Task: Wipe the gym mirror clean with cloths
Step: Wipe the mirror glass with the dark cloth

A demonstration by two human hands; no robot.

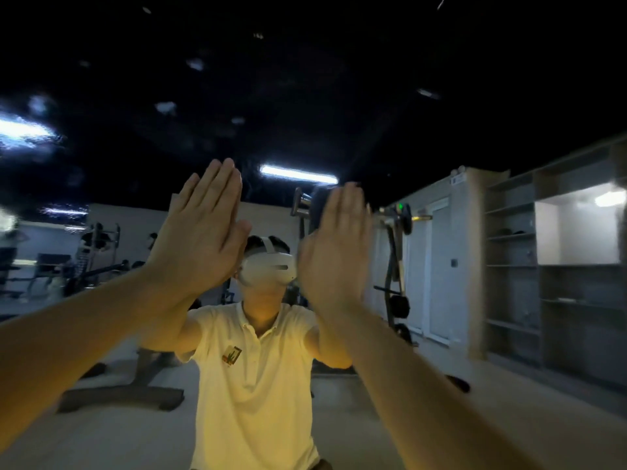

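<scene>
Up at head height, left hand [200,232] and right hand [336,252] face the mirror [339,89] ahead, each grip wide, flat, empty; no cloth in sight, so I'd fetch 2 before wiping in overlapping strokes.

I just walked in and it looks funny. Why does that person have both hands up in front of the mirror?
A person is facing the gym mirror with both arms lifted. The left hand and the right hand are open and flat, fingers straight, and neither holds a cloth. No cloth is in view at all. It is hard to tell whether the palms touch the glass. In the reflection you can see a white shirt, a headset and gym machines behind.
</scene>
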